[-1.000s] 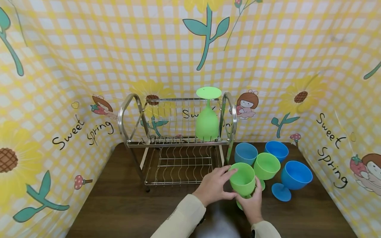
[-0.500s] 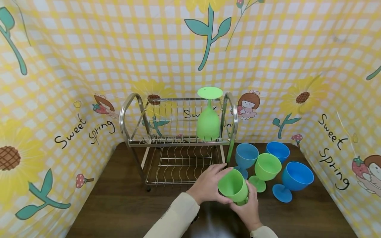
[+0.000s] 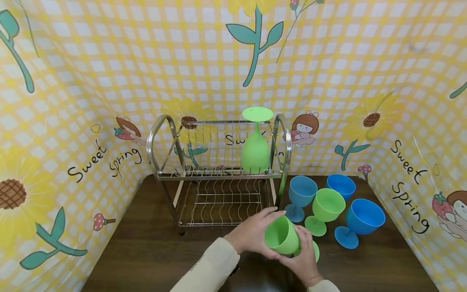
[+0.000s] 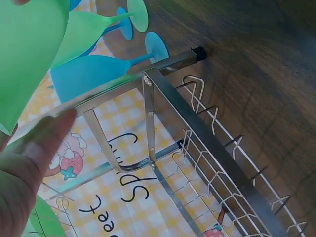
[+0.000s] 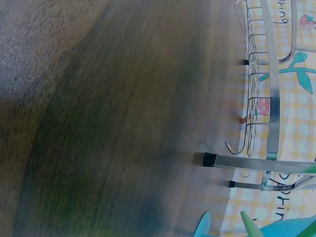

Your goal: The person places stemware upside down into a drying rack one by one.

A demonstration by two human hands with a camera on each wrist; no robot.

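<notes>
Both hands hold a green plastic goblet [image 3: 280, 235] in front of the rack. It leans over, its mouth toward the left and its foot low on the right. My left hand [image 3: 251, 233] grips the bowl from the left, thumb below and fingers along the upper side. On the other side, my right hand [image 3: 304, 257] holds it near where bowl meets stem, hiding part of the stem. In the left wrist view the left hand [image 4: 32, 168] lies against the green bowl [image 4: 29, 54]. The right wrist view does not show the right hand.
A two-tier metal dish rack [image 3: 219, 177] stands behind the hands. An upside-down green goblet [image 3: 255, 154] sits on its upper tier at the right. Right of the rack stand another green goblet [image 3: 328, 207] and several blue goblets [image 3: 365, 217] on the dark wooden table [image 3: 153, 259].
The held goblet has come slightly left and toward the person. It has tipped from near upright, its mouth turning left and its foot swinging right; both hands moved with it.
</notes>
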